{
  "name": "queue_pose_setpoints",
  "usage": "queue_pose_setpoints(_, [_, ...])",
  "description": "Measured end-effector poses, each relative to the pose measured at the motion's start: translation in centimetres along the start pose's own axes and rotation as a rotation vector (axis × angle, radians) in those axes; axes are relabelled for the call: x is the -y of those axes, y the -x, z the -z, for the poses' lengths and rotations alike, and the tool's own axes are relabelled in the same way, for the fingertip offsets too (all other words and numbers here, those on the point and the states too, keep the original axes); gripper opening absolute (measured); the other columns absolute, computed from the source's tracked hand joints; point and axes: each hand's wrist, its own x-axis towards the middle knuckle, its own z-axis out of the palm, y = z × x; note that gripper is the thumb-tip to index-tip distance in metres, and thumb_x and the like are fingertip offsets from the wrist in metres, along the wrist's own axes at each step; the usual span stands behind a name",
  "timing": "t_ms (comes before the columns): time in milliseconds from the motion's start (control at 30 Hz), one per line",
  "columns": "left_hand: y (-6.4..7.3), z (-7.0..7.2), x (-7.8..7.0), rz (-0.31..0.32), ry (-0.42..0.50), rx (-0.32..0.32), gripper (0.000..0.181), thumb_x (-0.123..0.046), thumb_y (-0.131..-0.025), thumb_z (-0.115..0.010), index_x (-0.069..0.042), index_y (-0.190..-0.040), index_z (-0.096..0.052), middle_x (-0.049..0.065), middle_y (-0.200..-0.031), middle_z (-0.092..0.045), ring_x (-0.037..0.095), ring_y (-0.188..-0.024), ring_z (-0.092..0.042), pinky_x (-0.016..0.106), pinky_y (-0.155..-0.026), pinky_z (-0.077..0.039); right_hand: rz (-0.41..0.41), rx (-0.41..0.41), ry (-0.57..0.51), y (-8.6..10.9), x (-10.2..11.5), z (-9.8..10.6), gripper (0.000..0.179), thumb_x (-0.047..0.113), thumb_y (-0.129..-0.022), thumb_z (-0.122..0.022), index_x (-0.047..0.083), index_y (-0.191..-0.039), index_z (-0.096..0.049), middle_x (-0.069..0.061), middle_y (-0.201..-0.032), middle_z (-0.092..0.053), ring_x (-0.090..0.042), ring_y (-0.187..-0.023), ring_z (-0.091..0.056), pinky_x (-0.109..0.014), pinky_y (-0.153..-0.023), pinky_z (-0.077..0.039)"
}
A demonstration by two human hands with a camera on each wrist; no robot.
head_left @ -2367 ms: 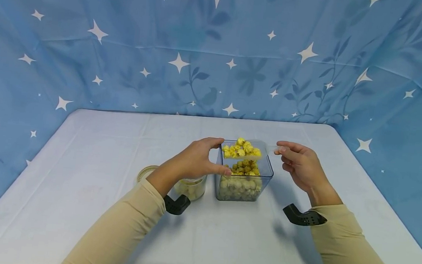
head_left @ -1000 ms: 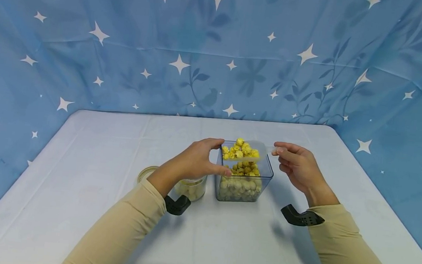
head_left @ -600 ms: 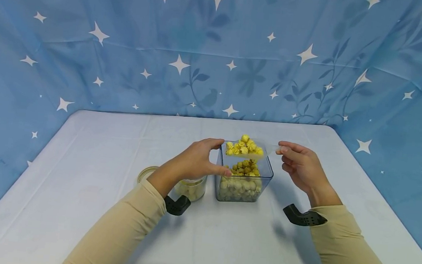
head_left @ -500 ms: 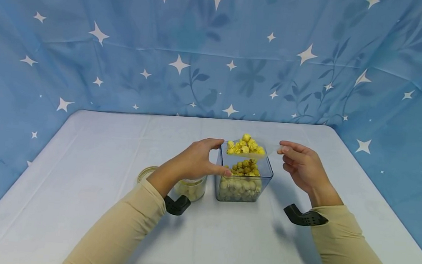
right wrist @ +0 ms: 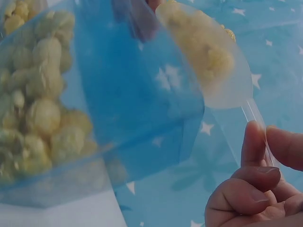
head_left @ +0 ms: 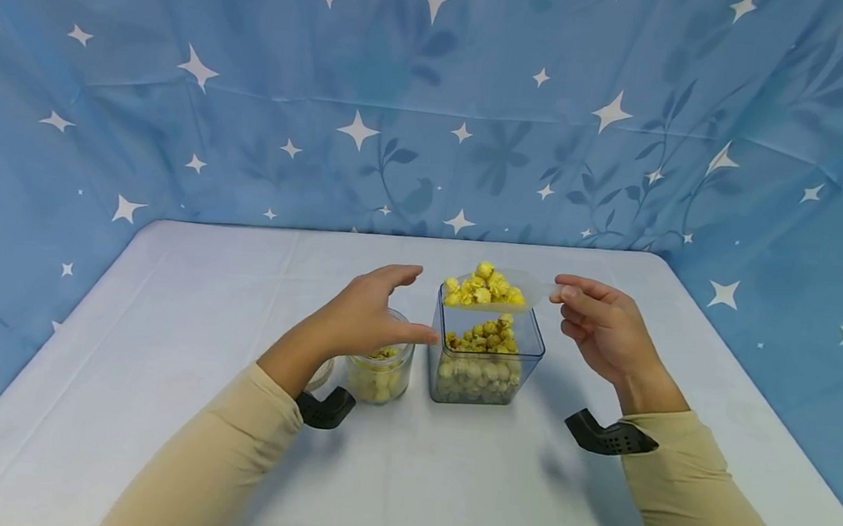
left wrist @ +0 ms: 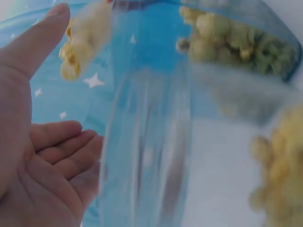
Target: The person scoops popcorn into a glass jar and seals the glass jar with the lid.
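Bin (head_left: 531,339), jar (head_left: 404,381) hold popcorn (head_left: 490,336); right fingers (head_left: 586,288) pinch heaped scoop (head_left: 532,287); left fingers (head_left: 396,275) spread.

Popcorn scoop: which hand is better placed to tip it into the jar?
Right, I'd judge: the right hand pinches the handle of the loaded scoop. The left hand, near the jar, grips nothing, so it might steady that jar instead.

The table (head_left: 447,482) supports an upright box (head_left: 477,383), a jar (head_left: 379,383) just beside it and, near the jar, a partly hidden lid (head_left: 320,375).
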Motion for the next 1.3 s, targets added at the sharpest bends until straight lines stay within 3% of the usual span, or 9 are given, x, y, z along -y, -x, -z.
queue_pose_setpoints(233, [2.4, 0.9, 2.2, -0.004, 0.032, -0.056, 0.094, -0.047, -0.082, -0.082, -0.011, -0.156, -0.036, 0.007, -0.154, -0.042, 0.034, -0.137, -0.043, 0.051, -0.108, -0.04, 0.021, 0.046, 0.006, 0.0, 0.1, -1.4, 0.028, -0.002, -0.103, -0.05, 0.01, -0.104, -0.076, -0.001, -0.089, -0.07, -0.019, -0.062, -0.02, -0.031, -0.057, -0.02])
queue_pose_setpoints(467, [3.7, -0.2, 3.9, 0.015, 0.107, -0.063, 0.1, -0.041, -0.075, -0.089, -0.011, -0.155, -0.036, 0.011, -0.153, -0.042, 0.039, -0.136, -0.043, 0.054, -0.107, -0.04, 0.03, 0.078, 0.047, 0.3, 0.0, -2.5, 0.024, 0.0, -0.103, -0.051, 0.009, -0.107, -0.073, 0.0, -0.09, -0.07, -0.019, -0.062, -0.024, -0.033, -0.06, -0.02])
queue_pose_setpoints(667, [4.0, -1.3, 5.0, 0.033, 0.12, -0.08, 0.1, -0.038, -0.072, -0.091, -0.009, -0.153, -0.04, 0.012, -0.152, -0.043, 0.034, -0.133, -0.046, 0.056, -0.104, -0.042, 0.03, 0.11, 0.124, 0.3, 0.0, -3.4, 0.023, 0.003, -0.104, -0.052, 0.013, -0.109, -0.072, 0.001, -0.091, -0.07, -0.018, -0.061, -0.027, -0.035, -0.061, -0.021])
queue_pose_setpoints(800, [4.0, -1.7, 5.4, 0.07, 0.116, -0.086, 0.098, -0.045, -0.073, -0.088, -0.012, -0.152, -0.042, 0.011, -0.148, -0.047, 0.034, -0.126, -0.052, 0.056, -0.096, -0.047, 0.022, 0.119, 0.158, 0.0, 0.2, -4.0, 0.023, 0.005, -0.104, -0.052, 0.014, -0.108, -0.073, 0.001, -0.091, -0.07, -0.019, -0.06, -0.025, -0.036, -0.061, -0.021])
queue_pose_setpoints(1100, [3.9, -1.9, 5.9, 0.114, 0.117, -0.075, 0.1, -0.052, -0.072, -0.086, -0.016, -0.153, -0.041, 0.008, -0.146, -0.049, 0.031, -0.123, -0.055, 0.054, -0.091, -0.049, -0.025, 0.095, 0.247, -0.5, 0.1, -4.7, 0.024, 0.003, -0.104, -0.051, 0.014, -0.106, -0.072, 0.0, -0.092, -0.069, -0.017, -0.06, -0.03, -0.037, -0.06, -0.021])
queue_pose_setpoints(1300, [3.9, -1.9, 5.9, 0.112, 0.107, -0.076, 0.099, -0.053, -0.072, -0.086, -0.016, -0.152, -0.042, 0.007, -0.147, -0.048, 0.029, -0.125, -0.053, 0.054, -0.092, -0.048, -0.053, 0.07, 0.374, -0.9, 0.3, -5.2, 0.017, 0.005, -0.104, -0.053, 0.006, -0.112, -0.068, 0.0, -0.092, -0.069, -0.015, -0.064, -0.039, -0.03, -0.057, -0.03])
